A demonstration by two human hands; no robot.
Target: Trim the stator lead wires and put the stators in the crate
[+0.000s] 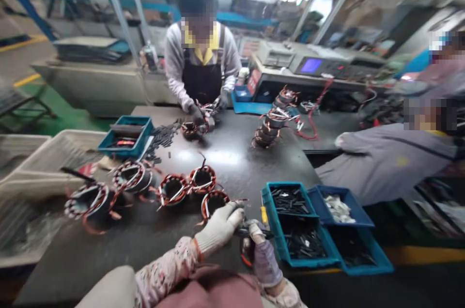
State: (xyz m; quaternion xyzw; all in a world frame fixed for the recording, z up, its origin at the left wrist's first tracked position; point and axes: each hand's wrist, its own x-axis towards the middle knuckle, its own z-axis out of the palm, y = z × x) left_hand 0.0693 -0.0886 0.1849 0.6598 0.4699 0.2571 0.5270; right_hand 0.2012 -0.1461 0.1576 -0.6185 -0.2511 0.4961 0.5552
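My left hand point(220, 226), in a white glove, is curled over the wound motor stator point(214, 201) nearest me on the dark table point(232, 158). My right hand point(262, 254), in a greyish glove, is closed around a dark hand tool point(250, 230) with red handles whose tip points toward the left hand. Several more stators point(172, 188) with copper windings and red leads lie in a loose row to the left of my hands.
Blue trays point(303, 223) of small dark parts sit right of my hands. A teal tray point(127, 136) and white bins point(47, 162) stand at the left. A person opposite handles a stator point(194, 126); another person's sleeve point(381, 160) reaches in from the right. A stack of stators point(271, 126) stands mid-table.
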